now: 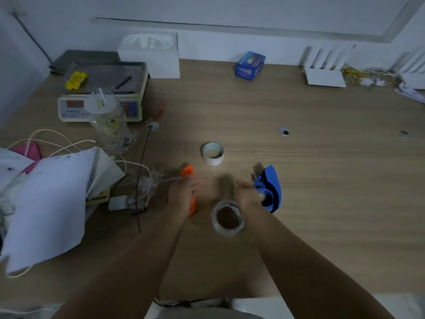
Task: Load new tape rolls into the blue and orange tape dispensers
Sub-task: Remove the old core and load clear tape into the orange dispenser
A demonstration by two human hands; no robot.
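Your forearms enter from the near edge, with a clear tape roll flat on the table between the wrists, its right rim under your right wrist. Your left hand lies over the orange dispenser, fingers curled around its body, hiding all but its far tip and a near strip; your right hand touches the blue dispenser at its hub, fingers concealed by blur, grip not determinable. A white tape roll sits farther off, apart from both hands.

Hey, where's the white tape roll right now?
In the head view, the white tape roll sits on the table, centre frame, just beyond the orange dispenser and blue dispenser, touching neither.
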